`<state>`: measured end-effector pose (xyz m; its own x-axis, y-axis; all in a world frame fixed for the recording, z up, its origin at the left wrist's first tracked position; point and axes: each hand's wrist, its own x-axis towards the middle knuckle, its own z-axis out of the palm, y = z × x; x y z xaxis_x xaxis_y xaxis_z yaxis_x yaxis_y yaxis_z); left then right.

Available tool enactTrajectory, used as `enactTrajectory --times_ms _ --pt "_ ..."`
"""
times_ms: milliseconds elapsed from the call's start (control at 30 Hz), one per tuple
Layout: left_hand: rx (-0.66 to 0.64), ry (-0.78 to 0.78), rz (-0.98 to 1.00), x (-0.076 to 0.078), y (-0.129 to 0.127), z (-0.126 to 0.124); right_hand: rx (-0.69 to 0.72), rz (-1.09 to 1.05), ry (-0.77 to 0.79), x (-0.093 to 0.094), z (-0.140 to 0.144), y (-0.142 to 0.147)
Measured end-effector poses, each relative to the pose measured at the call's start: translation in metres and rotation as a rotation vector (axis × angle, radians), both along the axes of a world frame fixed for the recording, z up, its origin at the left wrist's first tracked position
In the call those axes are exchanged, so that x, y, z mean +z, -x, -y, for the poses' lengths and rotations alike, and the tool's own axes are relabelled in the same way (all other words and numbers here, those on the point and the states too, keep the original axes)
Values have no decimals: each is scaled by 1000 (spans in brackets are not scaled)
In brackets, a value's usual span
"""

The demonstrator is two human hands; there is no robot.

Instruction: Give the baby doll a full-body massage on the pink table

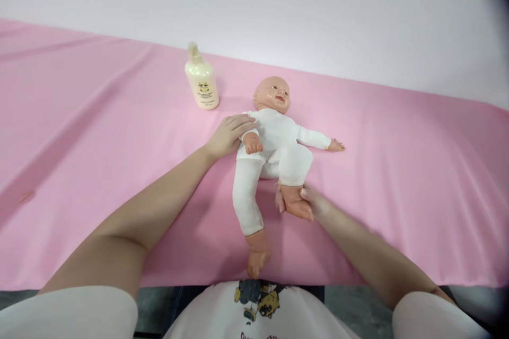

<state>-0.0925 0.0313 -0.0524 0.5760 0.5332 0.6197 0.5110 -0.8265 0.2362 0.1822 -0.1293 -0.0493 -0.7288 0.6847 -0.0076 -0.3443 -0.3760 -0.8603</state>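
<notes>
A baby doll (274, 130) in a white cloth suit lies on its back on the pink cloth, head away from me. My left hand (229, 135) is laid over the doll's bent arm at its side, fingers curving across the sleeve; my left thumb is hidden. Low in front, my right hand (312, 202) is closed around the doll's ankle from below, thumb on one side and fingertips showing on the other. That leg is bent and raised at the knee. The other leg (248, 196) stretches toward me, its foot close to the table's front edge.
A cream pump bottle (202, 82) with a cow picture on its label stands upright left of the doll's head. Pink cloth (397, 169) with folds covers the table. Behind it rises a white wall (278, 5). Grey floor shows below the front edge.
</notes>
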Motion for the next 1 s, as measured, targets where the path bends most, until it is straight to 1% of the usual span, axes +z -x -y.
enactTrajectory --times_ms 67,200,233,267,300,400,467,667,800,1000 --pt "-13 -3 18 -1 0 0 121 -68 18 0 2 -1" --pt "-19 -19 29 -1 0 -1 434 -168 55 -1 5 -2" --pt "-12 -19 22 -1 0 -1 491 -184 60 -1 5 -2" --pt "-4 -17 15 -1 0 -1 518 -193 64 0 6 -2" --pt "1 -15 11 -1 0 -1 512 -201 62 0 6 -2" --pt "-6 -14 17 -1 0 -1 385 -222 29 2 6 -2" --pt "-15 -17 25 -1 0 -1 330 -259 1 3 5 -1" --pt "-25 -53 32 -4 1 -2 315 -319 -6 1 7 1" --pt "-14 -31 31 -3 0 -1 281 -340 -17 1 8 1" --pt "3 -33 8 -2 0 -1 311 -364 -1 0 7 1"
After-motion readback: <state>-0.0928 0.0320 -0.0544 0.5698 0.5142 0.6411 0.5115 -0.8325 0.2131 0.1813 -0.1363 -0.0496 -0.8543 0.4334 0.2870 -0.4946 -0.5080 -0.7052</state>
